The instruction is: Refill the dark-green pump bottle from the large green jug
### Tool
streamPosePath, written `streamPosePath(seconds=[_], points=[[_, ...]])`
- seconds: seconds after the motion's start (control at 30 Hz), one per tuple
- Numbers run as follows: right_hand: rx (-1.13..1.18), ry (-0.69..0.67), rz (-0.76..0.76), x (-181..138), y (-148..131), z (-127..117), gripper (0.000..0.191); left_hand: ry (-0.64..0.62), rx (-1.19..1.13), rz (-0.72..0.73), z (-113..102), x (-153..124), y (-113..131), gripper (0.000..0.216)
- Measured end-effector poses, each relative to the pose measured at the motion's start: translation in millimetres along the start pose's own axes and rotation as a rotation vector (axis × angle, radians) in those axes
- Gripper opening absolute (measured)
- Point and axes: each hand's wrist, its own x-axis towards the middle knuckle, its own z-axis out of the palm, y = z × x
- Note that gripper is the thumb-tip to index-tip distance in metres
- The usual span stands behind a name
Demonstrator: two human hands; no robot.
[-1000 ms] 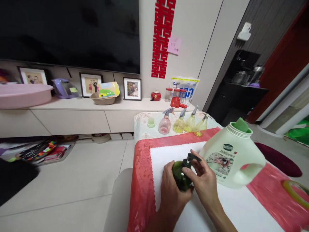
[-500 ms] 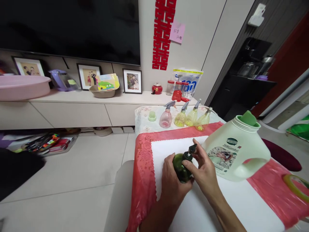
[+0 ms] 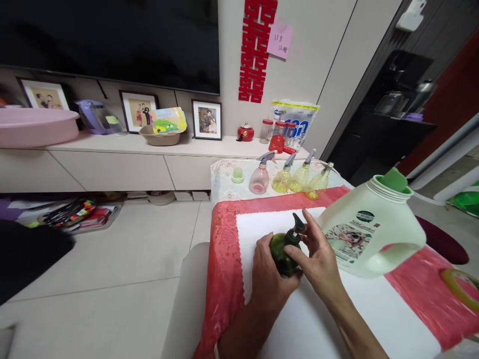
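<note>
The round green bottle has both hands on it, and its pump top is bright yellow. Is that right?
Not quite: the pump top is very dark, almost black, not bright yellow. The head view shows it. The left hand and right hand are indeed both on the round green bottle.

Head-worn view, facing forward, angled down

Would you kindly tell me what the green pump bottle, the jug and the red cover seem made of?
Green pump bottle: probably glossy translucent plastic, judging by its highlights, though glass is possible.
Jug: likely opaque satin plastic, with a moulded handle and threaded neck.
Red cover: apparently thin plastic film, shiny and creased.
</note>
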Motion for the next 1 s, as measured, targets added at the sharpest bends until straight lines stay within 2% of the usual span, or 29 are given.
streamPosePath(seconds=[0.13, 0.37, 0.67, 0.77, 1.0], points=[[-0.020, 0.023, 0.011, 2, -3, -2, 0.093, -0.005, -0.002, 0.013, 0, 0, 0, 0.076], [0.068, -0.173, 0.034, 2, -16, -7, 0.086, -0.012, -0.043, -0.066, 4, -1, -3, 0.085], [-0.001, -0.250, 0.019, 7, -19, -12, 0.080, -0.027, -0.057, -0.075, 1, 0, 1, 0.083], [-0.065, -0.228, -0.001, 7, -19, -11, 0.082, -0.013, -0.052, -0.046, 1, 0, 1, 0.081], [-0.282, -0.028, -0.045, 9, -18, -9, 0.087, -0.011, -0.049, -0.007, 2, 0, 0, 0.081]])
